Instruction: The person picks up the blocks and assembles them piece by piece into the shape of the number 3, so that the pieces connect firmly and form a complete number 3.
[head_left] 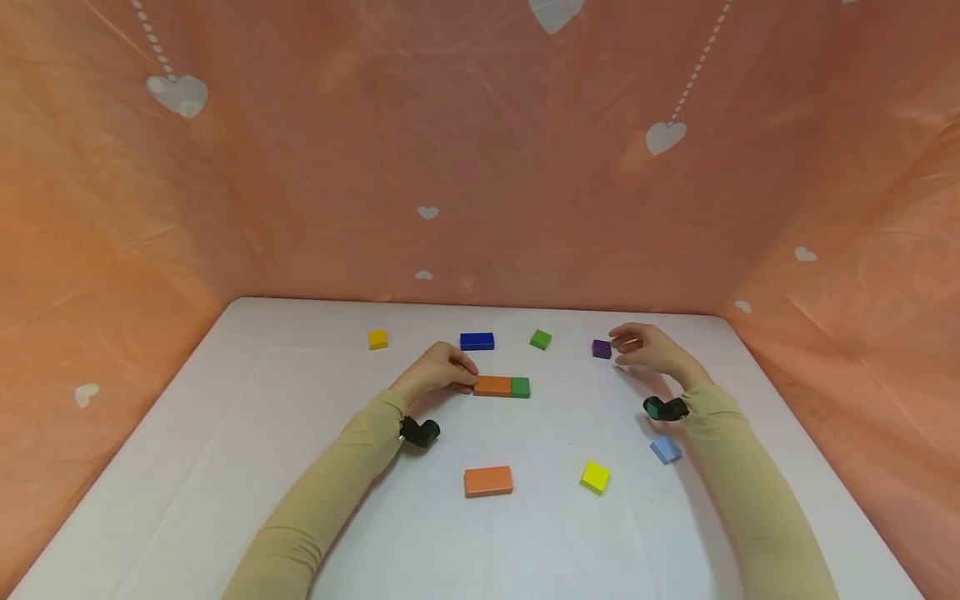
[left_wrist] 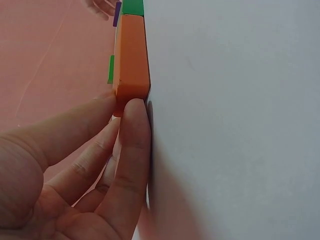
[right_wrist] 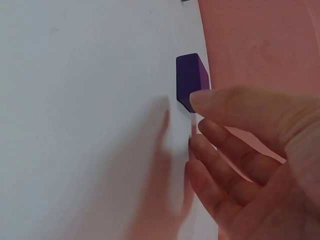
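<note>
My left hand (head_left: 438,368) is at the left end of a long orange block (head_left: 492,386). In the left wrist view, thumb and a finger pinch that end of the orange block (left_wrist: 134,55). A dark green block (head_left: 521,387) sits flush against its right end. My right hand (head_left: 651,348) is beside a small purple block (head_left: 602,349), its fingers apart. In the right wrist view the thumb overlaps a lower corner of the purple block (right_wrist: 189,77); whether it touches cannot be told. No fingers wrap around that block.
Along the back lie a yellow-orange block (head_left: 377,339), a blue block (head_left: 477,342) and a light green block (head_left: 541,339). Nearer are another orange block (head_left: 488,482), a yellow block (head_left: 595,477) and a light blue block (head_left: 665,449). Orange cloth (head_left: 480,167) encloses the white table (head_left: 337,533).
</note>
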